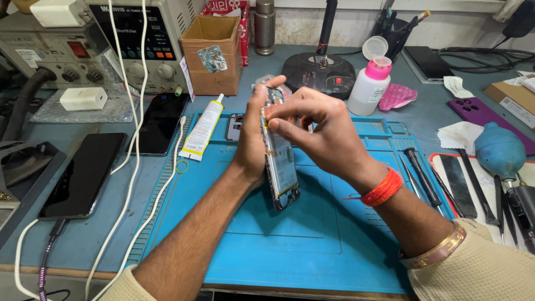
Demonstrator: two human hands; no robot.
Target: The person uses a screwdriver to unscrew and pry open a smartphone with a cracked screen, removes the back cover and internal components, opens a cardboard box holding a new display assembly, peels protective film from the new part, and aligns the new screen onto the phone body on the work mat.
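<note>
I'm over a grey-blue workbench (100, 234) with a blue repair mat (290, 245) laid across its middle; a pale, scuffed wall runs along the back edge. Everything below is placed off the mat.

An opened phone (281, 167) is up on edge above the mat's centre. Its long axis runs near-far: far end tipped up and away from me, near end dipping toward the mat, exposed innards facing right.

My left hand (251, 139) is wrapped around the phone's left edge and back, clamped on it. My right hand (317, 131) has fingertips pinched together on the phone's upper part; I can't tell whether anything sits between them.

Packages and labels:
- Glue tube (202, 129), white with a yellow band, lies across the mat's far-left corner, nozzle pointing away.
- Open brown cardboard box (212, 56), sticker on its front, sits behind the mat, far left.
- White bottle (370, 86) with a pink cap and a side label stands behind the mat's far-right corner.
- Black phone (83, 175) lies face up, left of the mat.
- Teal blower bulb (500, 150) sits to the mat's right.
</note>
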